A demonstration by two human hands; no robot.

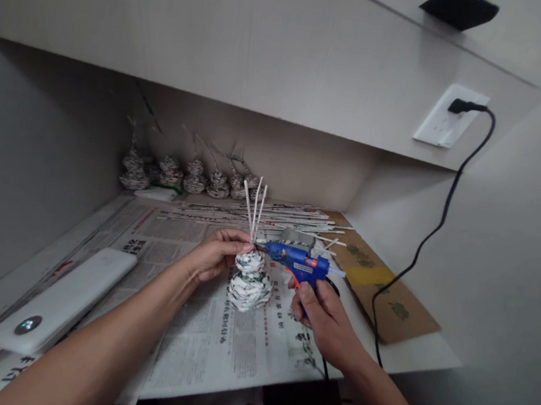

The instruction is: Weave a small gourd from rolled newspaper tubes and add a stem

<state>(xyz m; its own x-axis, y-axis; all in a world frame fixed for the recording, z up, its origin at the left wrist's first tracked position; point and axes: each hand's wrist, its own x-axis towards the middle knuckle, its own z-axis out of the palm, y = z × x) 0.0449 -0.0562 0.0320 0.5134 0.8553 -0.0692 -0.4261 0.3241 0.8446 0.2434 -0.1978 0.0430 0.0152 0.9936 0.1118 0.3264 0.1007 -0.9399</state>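
Observation:
My left hand [221, 252] pinches the top of a woven paper gourd [250, 290], just where several thin paper strips [253, 210] stick up out of its neck. The gourd has a small upper bulge and a wider lower one, with a bit of green at the waist. A blue hot glue gun [300, 262] is gripped in my right hand [324, 314], fingers around its handle near the orange trigger. Its nozzle points left and meets the gourd's neck beside my left fingertips; whether it touches is too small to tell. A clear glue stick [337, 271] pokes from its rear.
Newspaper [188, 342] covers the table. Behind lie rolled paper sticks [259, 217], and several finished-looking woven gourds [194, 176] line the back wall. A white power bank [62, 296] sits left, a cardboard sheet [385, 305] right. A black cord [442, 220] hangs from the wall socket [448, 118].

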